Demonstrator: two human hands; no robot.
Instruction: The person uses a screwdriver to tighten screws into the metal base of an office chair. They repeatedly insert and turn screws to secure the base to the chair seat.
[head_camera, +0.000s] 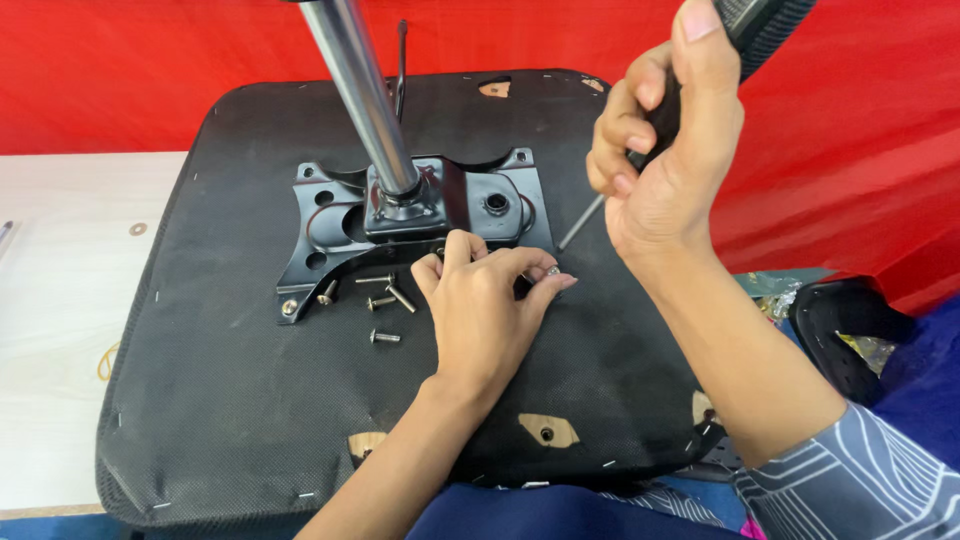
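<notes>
The screw (551, 270), pinched in the left hand's (485, 315) fingertips at the metal plate's (330, 225) corner on the upturned seat (220, 400), should stand straight while the right hand (665, 150), fisted around the screwdriver (590, 215), seats the tip squarely.

1. The single head-worn camera looked steeply down and forward from the person's own position.
2. It sat close: an upturned chair seat (400, 400) filled most of the frame, both forearms entering from the lower edge.
3. A red backdrop (150, 70) closed the far side.
</notes>
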